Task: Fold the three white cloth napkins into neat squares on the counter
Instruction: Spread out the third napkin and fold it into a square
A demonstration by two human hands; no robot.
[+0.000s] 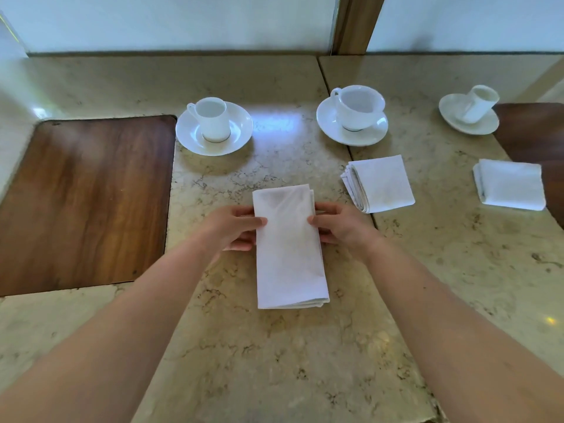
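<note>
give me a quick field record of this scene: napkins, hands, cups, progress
surface: marble counter
napkin in work: long napkin, a rectangle, lying flat
left hand: grips its left edge
right hand: grips its right edge
done: two folded squares, near napkin, far napkin
cups: three on saucers, left cup, middle cup, right cup
left to do: one fold

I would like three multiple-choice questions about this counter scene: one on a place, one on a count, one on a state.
1. Where is the wooden board?
A. left of the long napkin
B. right of it
C. under it

2. How many cups on saucers?
A. two
B. three
C. four

3. The long napkin between the hands is:
A. crumpled
B. a square
C. a long rectangle

Answers: 1 A, it lies beyond the left hand. 2 B, three stand along the back. 3 C, it is longer than the two squares; the right hand also grips it.
</note>
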